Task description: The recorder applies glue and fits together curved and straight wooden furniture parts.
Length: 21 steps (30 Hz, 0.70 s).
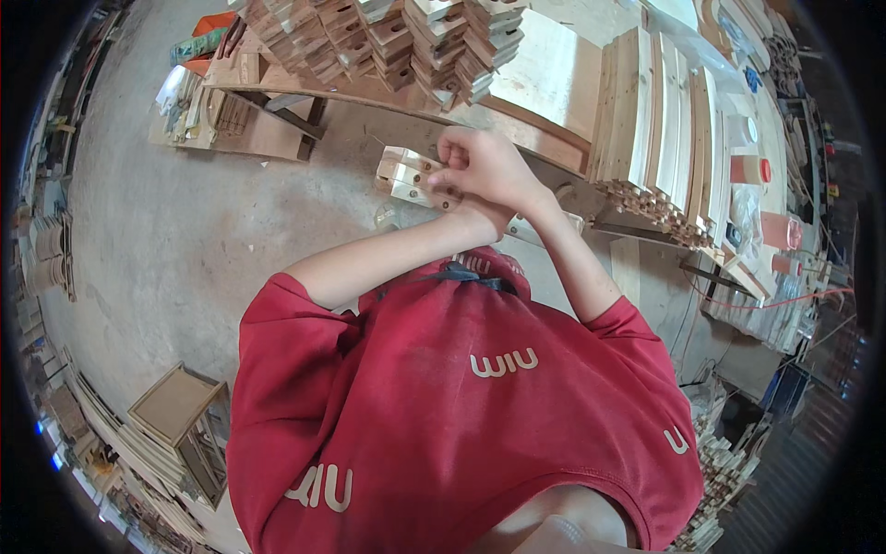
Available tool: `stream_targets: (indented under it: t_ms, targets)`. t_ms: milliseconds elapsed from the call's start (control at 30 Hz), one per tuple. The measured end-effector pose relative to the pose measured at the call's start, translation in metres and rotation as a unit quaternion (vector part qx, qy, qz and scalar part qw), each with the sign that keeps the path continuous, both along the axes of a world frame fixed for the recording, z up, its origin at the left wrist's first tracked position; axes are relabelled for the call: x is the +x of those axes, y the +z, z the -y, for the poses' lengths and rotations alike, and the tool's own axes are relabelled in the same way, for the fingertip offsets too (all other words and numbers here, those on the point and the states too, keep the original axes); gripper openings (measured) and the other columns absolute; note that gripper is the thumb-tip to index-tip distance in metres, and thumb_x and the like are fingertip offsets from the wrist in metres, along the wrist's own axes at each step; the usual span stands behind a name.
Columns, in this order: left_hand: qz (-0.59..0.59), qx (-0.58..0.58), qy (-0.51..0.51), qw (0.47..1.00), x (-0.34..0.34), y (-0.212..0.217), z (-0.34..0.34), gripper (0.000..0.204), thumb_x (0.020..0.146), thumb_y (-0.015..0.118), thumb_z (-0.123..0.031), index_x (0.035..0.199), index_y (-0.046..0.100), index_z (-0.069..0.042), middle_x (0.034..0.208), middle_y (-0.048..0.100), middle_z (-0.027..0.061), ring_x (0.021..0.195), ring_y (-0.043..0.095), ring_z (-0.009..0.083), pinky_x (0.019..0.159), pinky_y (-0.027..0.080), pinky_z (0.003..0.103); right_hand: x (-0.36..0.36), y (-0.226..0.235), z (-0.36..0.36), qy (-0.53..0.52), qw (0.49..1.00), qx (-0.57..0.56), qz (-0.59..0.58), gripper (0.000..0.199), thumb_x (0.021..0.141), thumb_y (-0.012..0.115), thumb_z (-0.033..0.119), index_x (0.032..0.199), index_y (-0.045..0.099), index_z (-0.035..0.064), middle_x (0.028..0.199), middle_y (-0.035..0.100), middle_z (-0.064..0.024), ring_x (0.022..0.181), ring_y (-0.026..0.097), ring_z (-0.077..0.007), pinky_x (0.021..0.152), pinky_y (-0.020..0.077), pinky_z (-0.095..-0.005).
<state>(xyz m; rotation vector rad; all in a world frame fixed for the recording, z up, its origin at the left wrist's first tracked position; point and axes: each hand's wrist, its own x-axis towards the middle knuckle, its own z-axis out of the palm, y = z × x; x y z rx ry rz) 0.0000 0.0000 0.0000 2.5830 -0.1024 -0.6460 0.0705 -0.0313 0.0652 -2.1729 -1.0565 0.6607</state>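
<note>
My right hand (489, 168) is in front of me with its fingers curled in toward the thumb. Whatever it may hold is too small or hidden to make out. Below it, my left hand (482, 216) crosses under the right wrist, and its fingers are hidden. A pale wooden piece (399, 175) with several dark round holes or fittings lies beneath both hands. Its left end shows beyond my right fingertips; a pale wooden end (570, 220) shows to the right of my right forearm. The hands cover its middle.
Stacked wooden blocks with holes (369, 42) stand on a wooden bench (360, 100) ahead. Long boards (646, 120) are piled at the right, near a red-lidded container (752, 169). A wooden frame stand (180, 406) is at the lower left on the concrete floor (175, 240).
</note>
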Motion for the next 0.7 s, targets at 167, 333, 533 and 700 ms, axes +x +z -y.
stream_targets:
  t_ms: [167, 333, 533, 700]
  targets:
    - [-0.043, -0.072, -0.101, 0.991, 0.014, -0.045, 0.021, 0.049, 0.082, 0.05, -0.027, 0.129, 0.04, -0.014, 0.128, 0.045, 0.0138, 0.12, 0.041, 0.0238, 0.102, 0.031, 0.034, -0.014, -0.021, 0.002, 0.021, 0.999, 0.005, 0.047, 0.032, 0.061, 0.077, 0.029, 0.07, 0.056, 0.007, 0.066, 0.06, -0.0086, 0.066, 0.061, -0.0272, 0.059, 0.047, -0.0382]
    - [0.256, -0.096, -0.047, 0.961, 0.004, -0.036, 0.02, 0.047, 0.066, 0.065, -0.013, 0.111, 0.052, -0.009, 0.112, 0.056, 0.013, 0.099, 0.055, 0.032, 0.088, 0.044, 0.036, 0.002, 0.003, 0.054, -0.101, 0.991, 0.077, 0.037, 0.023, 0.071, 0.072, 0.015, 0.085, 0.059, 0.0039, 0.068, 0.059, -0.0098, 0.062, 0.059, -0.0225, 0.06, 0.0472, -0.033]
    - [0.168, -0.1, -0.094, 0.976, 0.02, 0.006, 0.01, 0.033, 0.06, 0.064, -0.008, 0.092, 0.056, -0.002, 0.085, 0.058, 0.0192, 0.083, 0.057, 0.0371, 0.073, 0.047, 0.044, 0.006, 0.016, 0.125, 0.035, 0.957, -0.261, 0.12, 0.071, 0.05, 0.083, 0.018, 0.108, 0.049, -0.0061, 0.11, 0.055, -0.0204, 0.104, 0.053, -0.0316, 0.09, 0.0419, -0.038]
    - [0.171, -0.056, -0.09, 0.98, 0.021, 0.016, 0.012, 0.024, 0.064, 0.058, -0.005, 0.086, 0.053, 0.001, 0.087, 0.058, 0.0205, 0.085, 0.057, 0.0359, 0.078, 0.047, 0.043, -0.022, -0.063, 0.133, -0.066, 0.954, -0.151, 0.25, 0.079, 0.052, 0.067, 0.005, 0.123, 0.036, -0.0101, 0.088, 0.057, -0.021, 0.084, 0.056, -0.0336, 0.077, 0.0437, -0.0404]
